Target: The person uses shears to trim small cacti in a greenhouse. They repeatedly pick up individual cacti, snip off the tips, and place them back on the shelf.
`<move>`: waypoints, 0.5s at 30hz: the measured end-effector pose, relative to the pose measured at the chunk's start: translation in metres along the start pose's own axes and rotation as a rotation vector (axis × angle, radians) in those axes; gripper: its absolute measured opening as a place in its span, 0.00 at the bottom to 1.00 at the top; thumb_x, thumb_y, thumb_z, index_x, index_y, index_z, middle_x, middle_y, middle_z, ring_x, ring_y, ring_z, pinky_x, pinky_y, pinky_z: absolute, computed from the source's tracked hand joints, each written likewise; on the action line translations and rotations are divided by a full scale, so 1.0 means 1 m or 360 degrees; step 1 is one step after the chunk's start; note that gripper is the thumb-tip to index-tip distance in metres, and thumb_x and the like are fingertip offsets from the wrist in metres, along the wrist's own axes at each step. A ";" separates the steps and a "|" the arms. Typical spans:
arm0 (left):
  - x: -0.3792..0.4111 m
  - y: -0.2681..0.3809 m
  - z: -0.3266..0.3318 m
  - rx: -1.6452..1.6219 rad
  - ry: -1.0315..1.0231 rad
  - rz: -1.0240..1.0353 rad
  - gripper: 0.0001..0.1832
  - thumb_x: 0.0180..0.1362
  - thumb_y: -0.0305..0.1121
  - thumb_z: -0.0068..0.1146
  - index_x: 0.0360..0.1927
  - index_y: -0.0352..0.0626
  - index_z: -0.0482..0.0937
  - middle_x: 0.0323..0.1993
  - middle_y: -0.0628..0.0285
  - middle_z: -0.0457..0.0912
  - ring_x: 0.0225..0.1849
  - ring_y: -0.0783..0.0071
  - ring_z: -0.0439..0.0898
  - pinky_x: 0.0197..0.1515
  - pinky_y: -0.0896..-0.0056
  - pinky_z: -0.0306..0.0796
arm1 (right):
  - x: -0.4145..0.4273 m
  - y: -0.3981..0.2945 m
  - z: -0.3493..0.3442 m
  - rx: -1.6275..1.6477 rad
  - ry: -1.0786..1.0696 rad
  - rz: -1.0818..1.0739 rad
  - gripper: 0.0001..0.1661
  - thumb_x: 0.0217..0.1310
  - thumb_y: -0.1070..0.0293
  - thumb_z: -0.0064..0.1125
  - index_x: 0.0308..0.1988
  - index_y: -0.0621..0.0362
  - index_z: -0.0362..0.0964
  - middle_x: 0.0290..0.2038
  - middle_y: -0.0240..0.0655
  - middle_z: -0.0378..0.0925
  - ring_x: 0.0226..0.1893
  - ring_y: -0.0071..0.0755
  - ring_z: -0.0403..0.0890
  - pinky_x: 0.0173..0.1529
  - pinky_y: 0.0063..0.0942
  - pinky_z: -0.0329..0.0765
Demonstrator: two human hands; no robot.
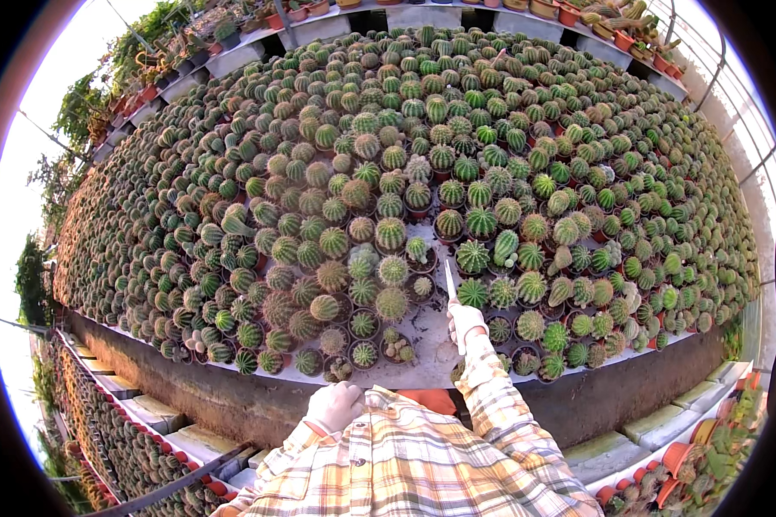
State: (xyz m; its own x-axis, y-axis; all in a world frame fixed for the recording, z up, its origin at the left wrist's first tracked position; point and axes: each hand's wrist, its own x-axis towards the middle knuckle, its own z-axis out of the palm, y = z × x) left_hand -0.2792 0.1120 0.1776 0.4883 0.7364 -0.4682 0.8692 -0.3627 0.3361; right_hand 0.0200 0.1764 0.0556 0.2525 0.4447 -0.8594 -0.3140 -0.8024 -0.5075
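My right hand [465, 323] is closed around a long, slim, pale tool [450, 281]. Its tapered end points away from me, and its exact kind cannot be made out. The tip is over a bare strip of the white bench top [430, 358], beside a green ribbed cactus [473, 293] in a pot. Left of the strip stand a potted cactus with dark soil [420, 251] and a smaller potted one [422, 285]. My left hand [337, 406] is at the bench's front edge with fingers curled, near a small clustered cactus [338, 368]; its palm is hidden.
Densely packed potted globe cacti [362, 123] cover the bench to both sides and far back. Concrete blocks [420, 18] carry more pots behind. Low shelves of cacti [136, 446] lie behind me at left, with orange pots [676, 459] behind at right. Dark soil crumbs dot the strip.
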 end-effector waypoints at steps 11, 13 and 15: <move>-0.003 -0.003 0.004 -0.0079 0.0111 -0.0073 0.11 0.49 0.41 0.51 0.23 0.44 0.76 0.24 0.55 0.76 0.28 0.55 0.78 0.31 0.55 0.71 | 0.032 0.004 0.002 -0.0361 0.0055 0.0028 0.23 0.58 0.50 0.53 0.24 0.59 0.69 0.12 0.31 0.67 0.08 0.29 0.65 0.14 0.30 0.62; -0.006 -0.008 0.009 -0.0089 0.0168 -0.0046 0.11 0.49 0.40 0.50 0.22 0.45 0.76 0.24 0.56 0.76 0.28 0.56 0.78 0.32 0.55 0.72 | 0.038 0.001 0.007 -0.0465 0.0106 0.0017 0.27 0.56 0.46 0.54 0.24 0.61 0.72 0.13 0.33 0.71 0.10 0.32 0.70 0.17 0.32 0.67; -0.008 -0.011 0.011 -0.0043 0.0138 -0.0050 0.09 0.50 0.40 0.51 0.25 0.48 0.78 0.27 0.58 0.77 0.29 0.58 0.78 0.31 0.58 0.72 | 0.035 -0.014 0.013 -0.0576 0.0161 0.0086 0.28 0.56 0.44 0.53 0.25 0.62 0.73 0.14 0.34 0.72 0.12 0.34 0.72 0.19 0.34 0.68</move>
State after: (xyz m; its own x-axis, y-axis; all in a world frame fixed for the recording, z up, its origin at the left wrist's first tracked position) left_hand -0.2915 0.1039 0.1681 0.4513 0.7944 -0.4065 0.8809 -0.3239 0.3450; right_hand 0.0217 0.2080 0.0316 0.3392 0.3707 -0.8646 0.0098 -0.9204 -0.3907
